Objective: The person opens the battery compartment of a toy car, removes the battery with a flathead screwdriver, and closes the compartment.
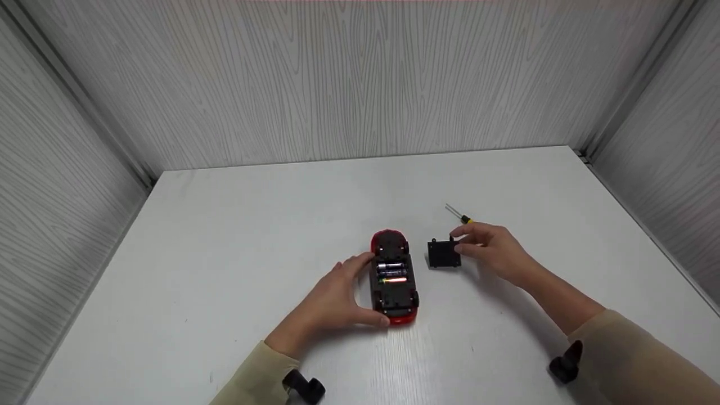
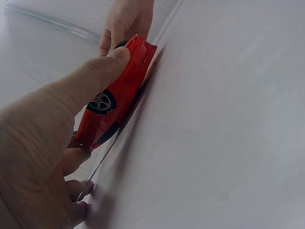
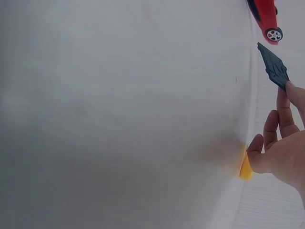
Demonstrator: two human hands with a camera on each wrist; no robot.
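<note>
Near the table's [image 1: 225, 236] middle, the left hand [image 1: 332, 301] grips the upturned red toy car [image 1: 394, 277], its long axis running near to far, batteries showing. Farther right, the right hand's [image 1: 495, 250] fingers touch a flat black cover [image 1: 444, 253], beside a yellow-handled screwdriver [image 1: 458, 215].

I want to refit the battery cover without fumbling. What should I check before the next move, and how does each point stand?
1. Toy car lies upside down, bay facing up: ok.
2. Left hand steadies the car's side: ok.
3. Batteries seated in the bay: look in place; polarity cannot tell.
4. Right hand touches the black cover; firm grip: cannot tell.
5. Screwdriver within reach behind the right hand: ok.
6. Cover screw located: cannot tell.
</note>
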